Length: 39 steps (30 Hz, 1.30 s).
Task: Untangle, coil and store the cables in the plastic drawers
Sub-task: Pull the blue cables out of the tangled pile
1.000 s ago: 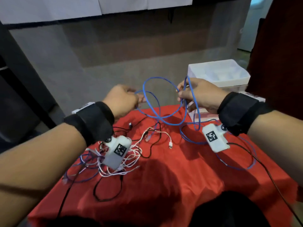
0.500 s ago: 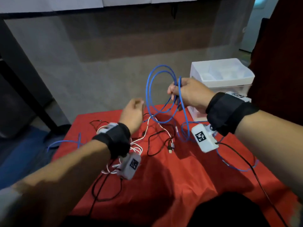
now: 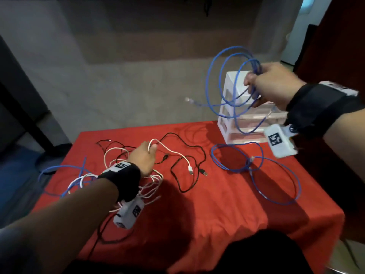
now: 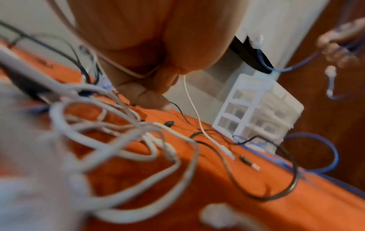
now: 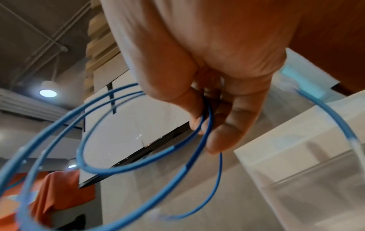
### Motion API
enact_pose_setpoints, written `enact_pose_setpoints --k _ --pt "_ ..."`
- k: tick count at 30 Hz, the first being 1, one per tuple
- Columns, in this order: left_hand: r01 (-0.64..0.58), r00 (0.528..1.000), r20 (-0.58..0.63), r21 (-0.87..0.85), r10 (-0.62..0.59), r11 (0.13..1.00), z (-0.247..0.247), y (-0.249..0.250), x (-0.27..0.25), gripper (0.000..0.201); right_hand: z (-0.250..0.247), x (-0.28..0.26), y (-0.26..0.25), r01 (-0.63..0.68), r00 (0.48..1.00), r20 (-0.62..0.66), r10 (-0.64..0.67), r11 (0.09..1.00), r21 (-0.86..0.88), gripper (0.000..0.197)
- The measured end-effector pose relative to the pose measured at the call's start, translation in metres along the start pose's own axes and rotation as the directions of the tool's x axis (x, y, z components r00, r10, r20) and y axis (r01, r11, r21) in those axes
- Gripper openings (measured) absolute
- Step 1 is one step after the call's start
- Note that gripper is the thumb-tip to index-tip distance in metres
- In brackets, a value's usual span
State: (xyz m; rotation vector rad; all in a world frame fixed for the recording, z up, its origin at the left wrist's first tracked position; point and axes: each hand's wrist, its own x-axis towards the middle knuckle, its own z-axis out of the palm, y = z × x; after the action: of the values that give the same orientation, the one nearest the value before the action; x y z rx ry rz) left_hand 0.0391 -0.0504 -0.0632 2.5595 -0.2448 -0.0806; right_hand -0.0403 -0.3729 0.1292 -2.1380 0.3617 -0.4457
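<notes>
From the head view, your right hand (image 3: 274, 86) has carried the coiled blue cable (image 3: 223, 76) up against the plastic drawers (image 3: 237, 115), so storing looks next, while your left hand (image 3: 144, 157) has dropped to the desk (image 3: 227, 204) and pinches a white cable (image 3: 173, 153) left of the drawers. The left wrist view alone shows that cable crossing your palm. The right wrist view alone shows your fingers (image 5: 227, 137) curled round three blue loops.

Head view downward; wrist views close.
</notes>
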Motion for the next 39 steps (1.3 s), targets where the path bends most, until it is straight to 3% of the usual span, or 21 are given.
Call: enact_pose_setpoints --k 3,8,12,17,21,23,26,30,34,39 --pt "0.011 1.0 0.024 0.075 -0.013 0.997 -0.003 -0.006 -0.005 0.046 -0.016 -0.001 0.01 -0.065 0.992 0.094 0.08 0.985 -0.161 0.017" --pt "-0.156 0.987 0.064 0.104 0.15 0.982 0.0 0.004 -0.012 0.079 -0.031 -0.002 0.028 -0.103 0.965 0.175 0.194 0.899 -0.426 0.007" --pt "-0.215 0.974 0.095 0.083 0.207 0.973 0.009 0.015 -0.016 0.08 -0.023 -0.006 0.072 -0.109 0.914 0.233 0.331 0.756 -0.645 0.016" --pt "-0.277 0.959 0.087 0.083 0.27 0.957 0.018 0.015 -0.019 0.071 -0.011 -0.016 0.123 -0.036 0.903 0.201 0.381 0.532 -0.846 0.037" --pt "-0.273 0.956 0.13 0.068 0.263 0.96 0.016 0.007 -0.02 0.068 -0.008 -0.017 0.145 -0.178 0.856 0.206 0.475 0.644 -0.744 0.057" --pt "-0.238 0.963 0.148 0.093 0.223 0.967 0.015 0.005 -0.02 0.061 -0.011 -0.02 0.14 -0.165 0.87 0.197 0.451 0.644 -0.747 0.062" --pt "-0.215 0.971 0.133 0.101 0.201 0.971 0.009 0.008 -0.02 0.063 -0.012 -0.022 0.124 -0.047 0.924 0.202 0.324 0.621 -0.782 0.063" --pt "-0.275 0.961 0.042 0.038 0.274 0.961 -0.01 0.025 -0.035 0.054 0.017 -0.036 0.082 0.123 0.943 0.306 0.132 0.715 -0.688 0.055" --pt "-0.338 0.936 -0.093 0.026 0.339 0.941 -0.064 0.03 -0.047 0.042 0.079 -0.061 0.029 0.314 0.893 0.445 -0.067 0.8 -0.511 0.036" --pt "-0.267 0.949 -0.17 0.016 0.266 0.964 -0.152 0.001 -0.061 0.026 0.162 -0.093 -0.009 0.462 0.781 0.592 -0.198 0.822 -0.335 0.023"
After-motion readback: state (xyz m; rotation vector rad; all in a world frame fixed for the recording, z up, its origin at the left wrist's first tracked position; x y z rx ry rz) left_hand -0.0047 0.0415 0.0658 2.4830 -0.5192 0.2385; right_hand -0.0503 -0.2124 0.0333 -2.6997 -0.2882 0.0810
